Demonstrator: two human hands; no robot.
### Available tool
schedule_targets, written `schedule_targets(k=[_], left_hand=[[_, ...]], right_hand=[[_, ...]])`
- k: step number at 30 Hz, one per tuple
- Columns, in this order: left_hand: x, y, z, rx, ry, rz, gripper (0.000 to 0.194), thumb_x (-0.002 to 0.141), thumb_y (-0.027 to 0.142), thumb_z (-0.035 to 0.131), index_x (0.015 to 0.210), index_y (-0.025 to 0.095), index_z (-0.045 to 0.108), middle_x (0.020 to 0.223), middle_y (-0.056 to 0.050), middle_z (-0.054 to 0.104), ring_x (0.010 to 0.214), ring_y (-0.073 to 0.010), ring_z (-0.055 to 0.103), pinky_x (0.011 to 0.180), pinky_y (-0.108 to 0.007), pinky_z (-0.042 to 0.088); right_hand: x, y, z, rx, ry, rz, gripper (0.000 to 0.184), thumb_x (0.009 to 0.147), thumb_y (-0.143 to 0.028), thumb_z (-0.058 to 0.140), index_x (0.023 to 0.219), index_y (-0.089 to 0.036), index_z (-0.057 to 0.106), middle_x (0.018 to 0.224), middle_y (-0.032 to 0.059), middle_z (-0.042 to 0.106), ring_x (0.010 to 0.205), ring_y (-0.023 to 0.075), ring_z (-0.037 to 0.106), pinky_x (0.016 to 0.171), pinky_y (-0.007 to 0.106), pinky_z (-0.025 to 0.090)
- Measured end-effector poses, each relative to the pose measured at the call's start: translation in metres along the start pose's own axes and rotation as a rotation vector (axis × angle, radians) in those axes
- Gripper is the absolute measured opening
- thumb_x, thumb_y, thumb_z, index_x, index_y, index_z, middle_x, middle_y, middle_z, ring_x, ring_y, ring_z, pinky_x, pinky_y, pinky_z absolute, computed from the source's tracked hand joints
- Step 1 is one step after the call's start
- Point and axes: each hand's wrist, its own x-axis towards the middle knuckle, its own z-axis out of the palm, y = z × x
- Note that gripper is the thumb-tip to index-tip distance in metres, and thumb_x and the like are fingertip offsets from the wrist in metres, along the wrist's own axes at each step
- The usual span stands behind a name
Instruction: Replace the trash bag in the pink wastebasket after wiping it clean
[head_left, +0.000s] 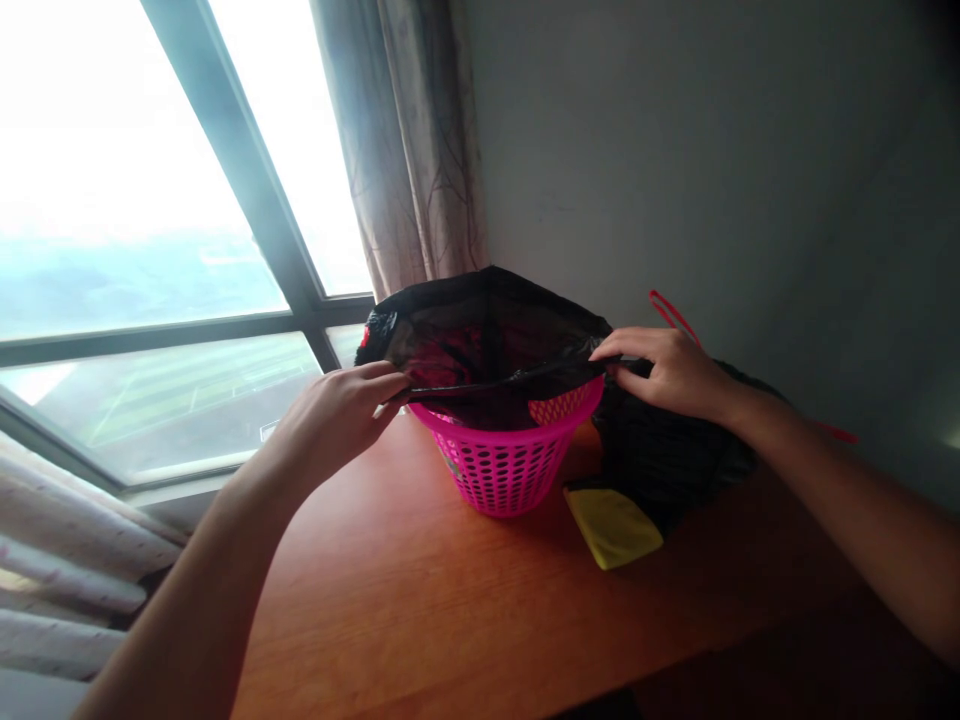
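Observation:
A black plastic garbage bag is spread open over a pink perforated basket that stands upright on the table. The bag's lower part hangs inside the basket, and its near edge stretches across above the near rim. My left hand pinches that edge at the left. On the right side, my right hand grips the bag's edge between thumb and fingers. Part of the basket's far rim is hidden by the bag.
Right of the basket lies another dark plastic bundle with red ties. A yellow cloth-like piece sits before it on the wooden table. A window, curtain and grey wall border the table.

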Motion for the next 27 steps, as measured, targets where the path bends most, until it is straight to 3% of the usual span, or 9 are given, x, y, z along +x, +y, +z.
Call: schedule_targets(k=[10, 17, 21, 27], left_hand=[[-0.01, 0.017, -0.005, -0.101, 0.092, 0.081, 0.025, 0.09, 0.033, 0.059, 0.112, 0.026, 0.069, 0.11, -0.007, 0.069, 0.091, -0.0226, 0.068, 0.076, -0.03, 0.052], [-0.023, 0.031, -0.008, -0.207, 0.144, 0.09, 0.006, 0.09, 0.017, 0.058, 0.094, 0.019, 0.062, 0.098, -0.005, 0.065, 0.082, -0.0159, 0.063, 0.071, -0.026, 0.049], [-0.042, 0.04, 0.004, -0.275, 0.204, 0.084, 0.008, 0.088, 0.011, 0.059, 0.089, 0.019, 0.06, 0.094, -0.004, 0.063, 0.082, -0.0149, 0.061, 0.07, -0.026, 0.047], [-0.057, 0.041, 0.034, -0.208, 0.201, 0.088, 0.013, 0.087, 0.009, 0.058, 0.094, 0.02, 0.062, 0.1, -0.006, 0.066, 0.091, -0.0199, 0.062, 0.083, -0.035, 0.048]], right_hand=[[-0.011, -0.006, 0.001, -0.062, -0.004, -0.142, 0.032, 0.077, -0.009, 0.058, 0.1, -0.029, 0.069, 0.103, 0.0024, 0.069, 0.099, 0.0236, 0.064, 0.094, 0.035, 0.049], [-0.032, -0.007, 0.003, -0.133, 0.069, -0.231, 0.023, 0.077, -0.005, 0.057, 0.091, -0.023, 0.062, 0.094, 0.0044, 0.064, 0.09, 0.0222, 0.063, 0.084, 0.035, 0.05], [-0.054, -0.008, 0.015, -0.144, 0.125, -0.223, 0.022, 0.078, -0.003, 0.055, 0.087, -0.023, 0.059, 0.092, 0.0049, 0.061, 0.087, 0.0208, 0.061, 0.079, 0.034, 0.05], [-0.073, 0.005, 0.039, -0.188, 0.074, -0.226, 0.033, 0.076, 0.001, 0.051, 0.096, -0.023, 0.061, 0.098, 0.0064, 0.062, 0.092, 0.0226, 0.06, 0.084, 0.04, 0.05]])
